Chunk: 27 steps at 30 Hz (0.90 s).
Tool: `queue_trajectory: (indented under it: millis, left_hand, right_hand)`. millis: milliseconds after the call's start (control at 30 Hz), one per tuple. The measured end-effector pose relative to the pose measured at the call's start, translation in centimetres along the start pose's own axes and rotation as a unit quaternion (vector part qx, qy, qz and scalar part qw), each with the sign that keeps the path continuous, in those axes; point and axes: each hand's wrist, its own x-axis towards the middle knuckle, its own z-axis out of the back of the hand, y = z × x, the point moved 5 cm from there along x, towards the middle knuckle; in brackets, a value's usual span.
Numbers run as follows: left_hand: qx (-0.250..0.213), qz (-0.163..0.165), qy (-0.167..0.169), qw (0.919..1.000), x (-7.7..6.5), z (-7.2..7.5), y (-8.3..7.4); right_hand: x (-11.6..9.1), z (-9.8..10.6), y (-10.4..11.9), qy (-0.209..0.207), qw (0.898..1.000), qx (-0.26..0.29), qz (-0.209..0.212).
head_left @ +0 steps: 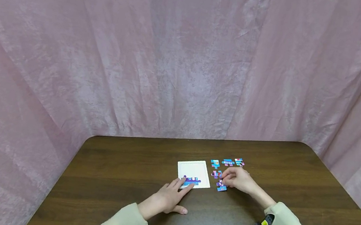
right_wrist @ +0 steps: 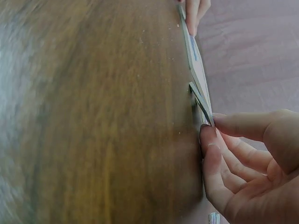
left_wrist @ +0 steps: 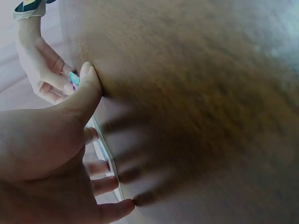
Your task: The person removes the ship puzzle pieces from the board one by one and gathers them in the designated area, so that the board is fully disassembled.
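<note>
My left hand [head_left: 169, 197] lies spread over the lower edge of a white square puzzle board [head_left: 194, 168], fingers extended and fingertips on its rim and the joined pieces. A strip of purple and blue puzzle pieces [head_left: 193, 180] sits in the board's lower part, partly covered by those fingers. To the right of the board, my right hand [head_left: 239, 179] pinches a puzzle piece [head_left: 222, 188] between thumb and fingers. In the right wrist view that piece [right_wrist: 202, 103] is tilted, one edge raised off the table. Its printed face shows purple and blue in the head view.
Several loose puzzle pieces lie beyond the right hand: a blue and orange one [head_left: 215, 163], a striped one [head_left: 228, 162], another at the far right [head_left: 239, 161] and a purple one [head_left: 216, 174] close to the fingers. The brown wooden table [head_left: 124, 180] meets a pink curtain [head_left: 178, 71] behind.
</note>
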Motion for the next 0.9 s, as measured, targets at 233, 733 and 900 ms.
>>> queue_trajectory:
  millis: [233,733,900]
  left_hand:
    - [0.003,0.0,0.001,1.0,0.1,-0.2,0.1]
    - [0.003,-0.003,0.002,1.0,0.3,-0.7,0.4]
    - [0.018,0.001,-0.006,0.9998,0.4,-0.8,0.5]
  right_hand:
    - [0.2,0.0,0.3,-0.012,0.999,-0.046,0.016]
    - [0.6,-0.2,0.9,-0.012,0.996,-0.08,0.046]
    - [0.8,-0.6,1.7,-0.011,0.995,-0.074,0.061]
